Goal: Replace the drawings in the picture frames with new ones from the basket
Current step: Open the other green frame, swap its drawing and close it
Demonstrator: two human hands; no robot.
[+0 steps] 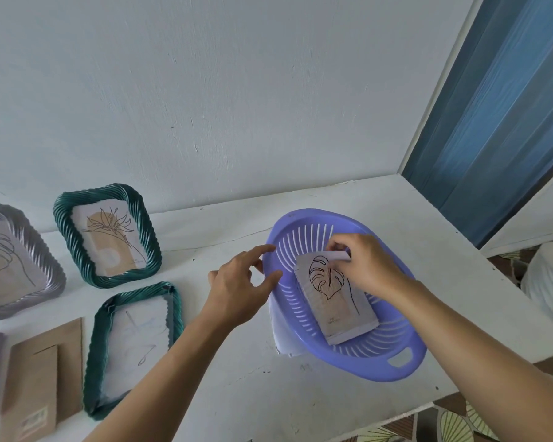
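Drawings (332, 309) at centre right, judged light and bendable: my right hand (369, 266) pinches their top edge, left hand (240, 288) slack.

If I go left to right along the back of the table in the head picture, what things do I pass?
Silver frame → standing green frame → left hand → purple basket holding the drawings → white bundle off the table's right end.
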